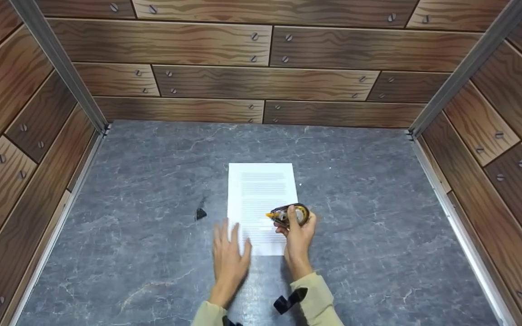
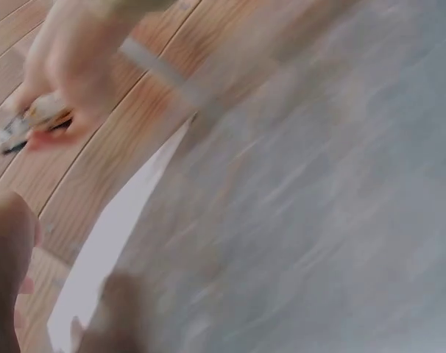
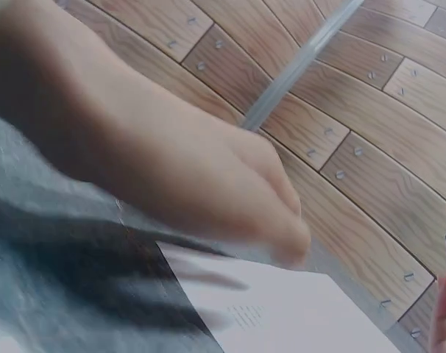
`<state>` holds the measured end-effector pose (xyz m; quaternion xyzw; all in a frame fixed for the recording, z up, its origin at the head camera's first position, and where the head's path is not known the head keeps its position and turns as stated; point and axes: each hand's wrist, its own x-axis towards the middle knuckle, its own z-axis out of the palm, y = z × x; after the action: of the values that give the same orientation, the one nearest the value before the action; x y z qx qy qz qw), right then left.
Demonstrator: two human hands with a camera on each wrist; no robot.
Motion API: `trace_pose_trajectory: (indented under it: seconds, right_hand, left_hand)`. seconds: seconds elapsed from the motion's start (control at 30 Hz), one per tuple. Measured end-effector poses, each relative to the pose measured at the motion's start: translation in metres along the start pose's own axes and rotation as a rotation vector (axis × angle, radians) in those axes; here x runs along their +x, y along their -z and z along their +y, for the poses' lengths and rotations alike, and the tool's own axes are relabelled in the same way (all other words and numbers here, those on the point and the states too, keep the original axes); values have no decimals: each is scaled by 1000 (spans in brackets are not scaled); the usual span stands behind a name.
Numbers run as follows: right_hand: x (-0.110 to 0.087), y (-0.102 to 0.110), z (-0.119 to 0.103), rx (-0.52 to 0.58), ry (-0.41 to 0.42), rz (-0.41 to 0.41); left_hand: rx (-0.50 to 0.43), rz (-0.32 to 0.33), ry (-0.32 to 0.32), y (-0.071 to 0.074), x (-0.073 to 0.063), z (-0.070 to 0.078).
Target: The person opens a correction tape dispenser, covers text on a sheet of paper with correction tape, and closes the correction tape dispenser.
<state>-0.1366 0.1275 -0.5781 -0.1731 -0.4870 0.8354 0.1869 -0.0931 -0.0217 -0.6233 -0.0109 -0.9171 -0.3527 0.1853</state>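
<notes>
A correction tape dispenser (image 1: 298,214), dark and see-through with a yellow-orange tip, is gripped in my right hand (image 1: 301,237), thumb on its upper face. It overlaps the right part of a printed sheet of paper (image 1: 261,185) in the head view, its tip pointing left. My left hand (image 1: 230,256) lies over the sheet's lower left edge, fingers stretched and spread, holding nothing. The left wrist view shows the dispenser (image 2: 39,121), blurred, in the right hand (image 2: 79,70). In the right wrist view, the left hand (image 3: 208,176) hangs over the paper (image 3: 282,301).
A small black piece (image 1: 201,213), shaped like a cap, lies left of the sheet on the grey marbled tabletop (image 1: 152,167). Wood-patterned panels (image 1: 211,43) with metal corner posts (image 1: 465,63) stand at the back and both sides.
</notes>
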Motion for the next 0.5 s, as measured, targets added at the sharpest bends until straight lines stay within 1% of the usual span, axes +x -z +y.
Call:
trace_pose_trajectory:
  seconds: [0.17,0.23,0.33,0.43,0.5]
  right_hand:
    - [-8,1,0,28,-52,-38]
    - [-11,3,0,30,-77,-43]
    - [-14,4,-1,32,-118,-39]
    - [-17,4,-2,48,-153,-39]
    - [-19,5,-3,66,-180,-40]
  left_hand:
    - [11,161,-25,14,24,-28]
    - [2,196,-2,18,32,-38]
    - [-15,204,64,22,41,-50]
    - [-31,185,118,24,48,-58]
    - [-43,173,141,25,53,-62]
